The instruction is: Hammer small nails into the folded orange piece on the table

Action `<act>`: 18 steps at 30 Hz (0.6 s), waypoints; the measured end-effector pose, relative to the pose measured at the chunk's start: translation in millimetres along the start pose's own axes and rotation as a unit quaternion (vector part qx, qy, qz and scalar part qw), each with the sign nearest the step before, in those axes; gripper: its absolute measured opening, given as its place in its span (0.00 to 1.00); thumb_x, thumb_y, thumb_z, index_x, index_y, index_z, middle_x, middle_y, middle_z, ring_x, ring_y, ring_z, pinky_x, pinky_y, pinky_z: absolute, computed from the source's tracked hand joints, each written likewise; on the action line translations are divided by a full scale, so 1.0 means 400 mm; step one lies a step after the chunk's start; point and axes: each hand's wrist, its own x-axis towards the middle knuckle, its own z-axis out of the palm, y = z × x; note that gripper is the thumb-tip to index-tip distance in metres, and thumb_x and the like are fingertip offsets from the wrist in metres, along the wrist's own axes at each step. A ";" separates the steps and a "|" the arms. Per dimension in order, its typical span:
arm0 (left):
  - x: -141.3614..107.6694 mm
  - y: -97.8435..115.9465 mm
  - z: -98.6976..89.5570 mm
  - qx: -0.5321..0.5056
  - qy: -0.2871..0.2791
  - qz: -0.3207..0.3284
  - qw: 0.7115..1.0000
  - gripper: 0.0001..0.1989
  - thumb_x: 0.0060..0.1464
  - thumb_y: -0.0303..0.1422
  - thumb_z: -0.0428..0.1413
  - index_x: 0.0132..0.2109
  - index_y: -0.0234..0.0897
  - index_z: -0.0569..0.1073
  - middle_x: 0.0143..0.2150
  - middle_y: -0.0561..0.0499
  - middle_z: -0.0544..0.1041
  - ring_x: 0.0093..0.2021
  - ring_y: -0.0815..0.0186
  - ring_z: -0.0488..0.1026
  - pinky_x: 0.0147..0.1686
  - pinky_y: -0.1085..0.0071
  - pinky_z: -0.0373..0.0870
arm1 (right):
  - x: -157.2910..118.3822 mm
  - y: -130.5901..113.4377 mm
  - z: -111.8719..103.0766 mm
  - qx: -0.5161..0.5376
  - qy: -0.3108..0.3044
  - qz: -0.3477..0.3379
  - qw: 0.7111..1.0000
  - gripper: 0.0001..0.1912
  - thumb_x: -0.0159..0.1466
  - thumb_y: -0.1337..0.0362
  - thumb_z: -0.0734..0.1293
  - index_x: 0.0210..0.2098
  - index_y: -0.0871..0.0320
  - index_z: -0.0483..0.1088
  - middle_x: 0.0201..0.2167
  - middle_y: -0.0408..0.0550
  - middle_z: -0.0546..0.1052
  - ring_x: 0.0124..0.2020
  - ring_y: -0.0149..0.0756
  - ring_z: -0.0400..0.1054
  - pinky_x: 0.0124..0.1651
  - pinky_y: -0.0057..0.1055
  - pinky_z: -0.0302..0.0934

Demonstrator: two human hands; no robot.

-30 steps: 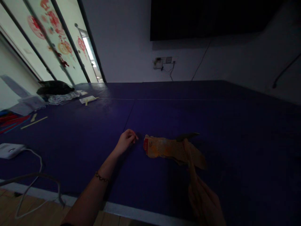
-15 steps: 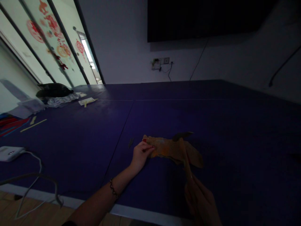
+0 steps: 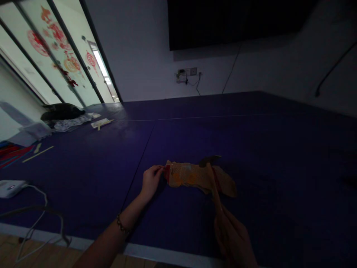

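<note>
Near edge: pale table edge (image 3: 167,252), wooden floor (image 3: 41,251) below it. Right hand (image 3: 235,236) closed around the lower part of the wooden handle of a hammer (image 3: 214,190); fingers wrapped, grip clamped on the handle. Handle slants up and away, crossing over the brown piece (image 3: 189,175); the dark head lies at that piece's far edge. Contact between head and piece: cannot tell.

Left hand (image 3: 150,182) at the red left end of the brown piece, thumb and fingertips together; too dim to tell whether anything small is pinched there. Bracelet (image 3: 122,224) on the left wrist. Brown piece lies flat on the dark blue table (image 3: 251,137), between the left hand and the open right side of the surface; it has faint marks near its red end, with a second reddish patch right of the handle.

Left side: white device (image 3: 11,188) with a pale cable; then red and blue strips (image 3: 15,155) beside a yellow strip (image 3: 37,154). Farther: white packet (image 3: 100,123), patterned material (image 3: 71,123), black bag (image 3: 63,111).

Far: wall sockets (image 3: 186,74) with cords, dark screen (image 3: 237,22) above; at left, glass panels (image 3: 64,48) bearing red and orange decorations.
</note>
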 end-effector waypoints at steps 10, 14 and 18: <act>0.010 -0.032 0.056 0.069 -0.060 0.031 0.995 0.11 0.52 0.30 0.45 0.27 0.34 0.70 0.25 0.52 0.72 0.28 0.69 0.67 0.29 0.75 0.61 | 0.026 0.013 -0.031 -0.008 -0.019 0.027 0.999 0.34 0.42 0.50 0.70 0.44 0.60 0.64 0.15 0.39 0.68 0.12 0.27 0.60 0.09 0.21 0.50; 0.007 -0.041 0.062 0.070 -0.065 0.044 0.994 0.11 0.53 0.31 0.46 0.28 0.34 0.70 0.26 0.51 0.72 0.29 0.69 0.67 0.31 0.75 0.61 | 0.021 0.011 -0.023 -0.010 -0.011 0.017 1.000 0.34 0.43 0.49 0.70 0.45 0.61 0.63 0.12 0.36 0.66 0.09 0.24 0.55 0.07 0.19 0.46; 0.007 -0.046 0.063 0.091 -0.066 0.063 0.992 0.11 0.53 0.32 0.46 0.28 0.35 0.70 0.27 0.51 0.72 0.31 0.68 0.67 0.32 0.74 0.61 | 0.017 0.015 -0.019 0.016 0.034 0.011 0.999 0.32 0.43 0.52 0.70 0.44 0.60 0.63 0.15 0.38 0.68 0.11 0.25 0.59 0.10 0.19 0.50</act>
